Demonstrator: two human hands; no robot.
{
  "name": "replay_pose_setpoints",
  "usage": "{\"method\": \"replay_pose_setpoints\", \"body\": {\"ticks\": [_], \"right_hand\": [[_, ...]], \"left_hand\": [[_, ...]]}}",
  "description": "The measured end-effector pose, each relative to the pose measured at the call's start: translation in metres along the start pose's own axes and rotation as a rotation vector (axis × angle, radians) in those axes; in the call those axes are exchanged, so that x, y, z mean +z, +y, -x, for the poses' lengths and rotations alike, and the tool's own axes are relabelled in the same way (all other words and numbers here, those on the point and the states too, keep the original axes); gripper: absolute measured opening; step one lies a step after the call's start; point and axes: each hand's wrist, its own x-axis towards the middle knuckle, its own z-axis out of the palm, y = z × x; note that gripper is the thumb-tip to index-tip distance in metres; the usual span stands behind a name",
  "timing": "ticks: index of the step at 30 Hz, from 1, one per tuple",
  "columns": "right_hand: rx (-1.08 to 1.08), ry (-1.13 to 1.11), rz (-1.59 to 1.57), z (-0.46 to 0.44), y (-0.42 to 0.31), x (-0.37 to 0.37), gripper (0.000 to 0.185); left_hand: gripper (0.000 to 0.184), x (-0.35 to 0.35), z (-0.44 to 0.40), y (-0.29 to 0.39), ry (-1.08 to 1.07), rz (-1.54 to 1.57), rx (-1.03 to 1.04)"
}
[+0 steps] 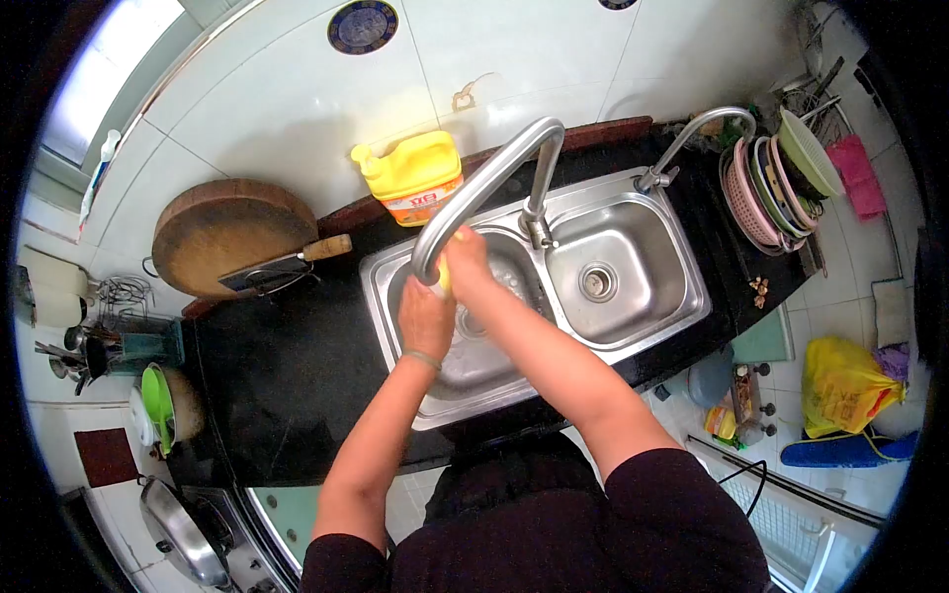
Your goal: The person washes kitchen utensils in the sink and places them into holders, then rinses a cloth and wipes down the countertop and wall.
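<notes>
Both of my hands are together over the left basin of the steel sink (450, 395), under the mouth of the tall curved faucet (484, 188). My left hand (426, 314) is closed around a small pale yellow object (442, 277), which is mostly covered by the fingers. Against its upper side, my right hand (466, 262) is closed too, with its fingertips partly behind the faucet. What the object is cannot be made out. A yellow jug (417, 170) with an orange label stands just behind the hands.
A round wooden board (222, 232) and a cleaver (282, 267) lean at the back left. Colanders and bowls (776, 193) stand right of the second basin (618, 272), near a smaller faucet (707, 119). A steel pan (183, 529) sits on the stove at the lower left.
</notes>
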Motion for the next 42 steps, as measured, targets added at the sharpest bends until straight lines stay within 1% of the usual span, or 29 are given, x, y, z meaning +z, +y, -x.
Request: {"method": "replay_pose_setpoints", "body": {"ticks": [1,3,4,5,6,8,9,11,12,13,14,16,19,21,22,23,25,26,27,29,30,31,32,33,35,37,39,41,42], "right_hand": [[0.005,0.003,-0.001,0.001,-0.007,0.002,0.011],[0.075,-0.318,-0.344,0.004,-0.017,0.005,0.013],[0.072,-0.437,-0.341,0.007,-0.019,0.009,0.023],[0.072,-0.435,-0.341,0.012,-0.024,0.005,0.023],[0.098,-0.531,-0.239,0.019,-0.037,-0.004,0.028],[0.105,-0.691,-0.120,0.012,-0.039,-0.028,0.042],[0.097,-0.698,-0.115,0.008,-0.034,-0.032,0.042],[0.133,-0.695,-0.319,0.015,-0.015,-0.042,0.054],[0.181,-0.793,-0.455,0.010,0.007,-0.048,0.066],[0.179,-0.791,-0.455,0.025,0.004,-0.041,0.066],[0.248,-0.905,-0.668,0.041,0.000,-0.036,0.054],[0.320,-1.013,-0.887,0.055,0.001,-0.032,0.043],[0.194,-0.881,-0.887,0.048,0.015,-0.038,0.045],[0.255,-1.052,-0.805,0.023,0.028,-0.048,0.049],[0.334,-0.797,-0.575,0.031,0.010,-0.041,0.048],[0.336,-0.797,-0.576,0.033,-0.006,-0.034,0.048],[0.415,-1.058,-0.179,0.035,-0.036,-0.020,0.045],[0.399,-0.963,0.017,0.045,-0.051,-0.008,0.041],[0.399,-0.964,0.017,0.048,-0.057,-0.004,0.041],[0.306,-0.940,0.168,0.048,-0.063,0.003,0.035],[0.306,-0.943,0.169,0.045,-0.060,0.005,0.035],[0.084,-0.925,0.346,0.041,-0.053,0.007,0.032],[-0.140,-0.895,0.518,0.038,-0.048,0.008,0.032],[-0.140,-0.898,0.519,0.038,-0.046,0.008,0.032],[-0.153,-0.669,0.447,0.039,-0.041,0.007,0.026],[-0.217,-0.562,0.317,0.031,-0.019,0.006,0.023],[-0.278,-0.449,0.185,0.023,-0.003,0.001,0.022],[-0.559,-0.300,0.447,0.020,0.006,-0.009,0.020],[-0.562,-0.294,0.450,0.023,0.007,-0.010,0.020]], "left_hand": [[0.060,-0.001,-0.001,0.001,0.020,-0.034,0.059],[0.055,-0.003,-0.002,0.004,0.065,-0.107,0.175],[0.049,0.004,-0.006,0.002,0.085,0.169,0.033],[0.043,0.007,-0.008,0.001,0.102,0.443,-0.110],[0.043,-0.001,-0.009,0.001,0.101,0.444,-0.110],[0.034,-0.028,-0.010,0.003,-0.486,1.205,-0.680],[0.034,-0.028,-0.006,0.003,-0.480,1.208,-0.670],[0.029,-0.026,0.013,0.008,-0.905,2.356,-0.751],[0.030,-0.030,0.019,0.022,-0.835,2.440,-0.805],[0.032,-0.036,0.025,0.040,-0.762,2.522,-0.862],[0.041,-0.037,0.033,0.049,-0.619,2.469,-0.937],[0.047,-0.050,0.032,0.065,-0.579,2.520,-0.923],[0.057,-0.057,0.033,0.067,-0.357,2.438,-0.951],[0.051,-0.036,0.041,0.025,-0.946,2.820,-0.920],[0.045,-0.041,0.037,0.021,-0.937,2.686,-1.011],[0.045,-0.048,0.034,0.017,-0.935,2.686,-1.012],[0.044,-0.060,0.025,0.011,-1.110,2.275,-0.749],[0.039,-0.064,0.020,0.009,-1.108,2.120,-0.769],[0.039,-0.069,0.016,0.012,-1.107,2.120,-0.768],[0.029,-0.079,0.006,0.017,-1.062,1.597,-0.767],[0.020,-0.076,0.004,0.020,-0.983,1.514,-0.733],[0.020,-0.074,0.002,0.023,-0.979,1.513,-0.734],[0.020,-0.072,0.000,0.025,-0.865,1.353,-0.689],[0.021,-0.070,0.000,0.026,-0.750,1.193,-0.641],[0.023,-0.036,0.005,0.009,-0.649,1.085,-0.607],[0.022,-0.008,0.008,0.001,-0.207,0.773,-0.225],[0.030,0.000,0.007,0.000,-0.153,0.662,-0.156],[0.039,0.005,0.009,0.000,-0.103,0.554,-0.085],[0.039,0.008,0.011,0.000,-0.119,0.511,-0.147]]}}
